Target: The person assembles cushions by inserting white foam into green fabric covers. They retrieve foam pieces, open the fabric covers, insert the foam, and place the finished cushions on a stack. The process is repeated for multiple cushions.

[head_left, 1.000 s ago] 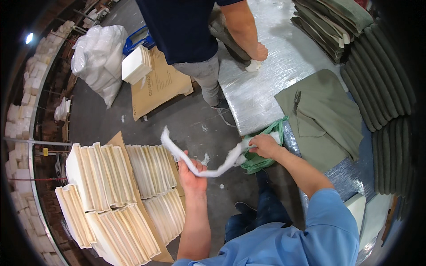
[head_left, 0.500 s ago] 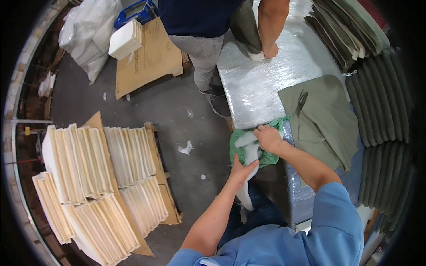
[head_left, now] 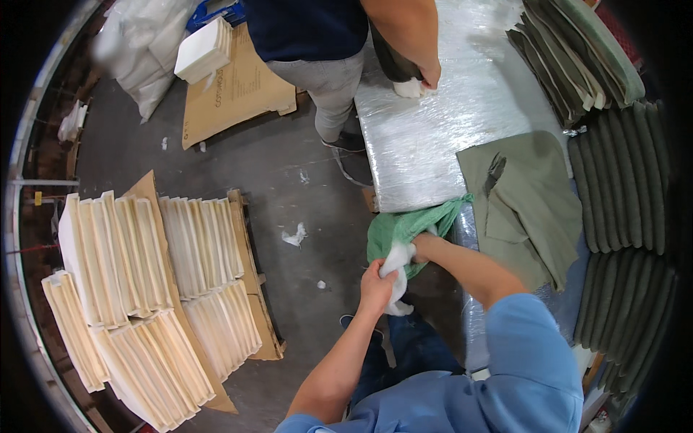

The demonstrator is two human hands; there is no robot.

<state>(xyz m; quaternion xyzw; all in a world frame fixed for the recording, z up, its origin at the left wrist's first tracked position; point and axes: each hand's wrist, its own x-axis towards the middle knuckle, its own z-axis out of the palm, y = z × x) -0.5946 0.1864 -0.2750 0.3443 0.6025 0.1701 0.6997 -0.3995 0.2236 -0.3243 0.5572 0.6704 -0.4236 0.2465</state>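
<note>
A long strip of white fluffy batting [head_left: 399, 258] hangs from the mouth of a green plastic bag [head_left: 390, 225]. My left hand [head_left: 377, 286] is closed around the batting just below the bag, with a loose end drooping underneath it. My right hand [head_left: 424, 247] reaches in at the bag's right side against the batting; its fingers are hidden. The bag's upper corner stretches up to the edge of the plastic-wrapped table [head_left: 404, 166]. Right of the bag, a folded olive-green cloth [head_left: 530, 206] lies on the table.
Across the table a person [head_left: 310, 29] presses a hand [head_left: 431, 74] by white stuffing and a dark cushion. Stacks of dark cushions [head_left: 613, 180] stand at right. Cream slabs [head_left: 137, 310] fill the left floor. Cardboard [head_left: 231, 94] and a big white bag [head_left: 141, 50] lie beyond.
My right hand has gone from the bag's upper edge down into its side. The bag has turned and now covers more of the batting, which is bunched at my left hand.
</note>
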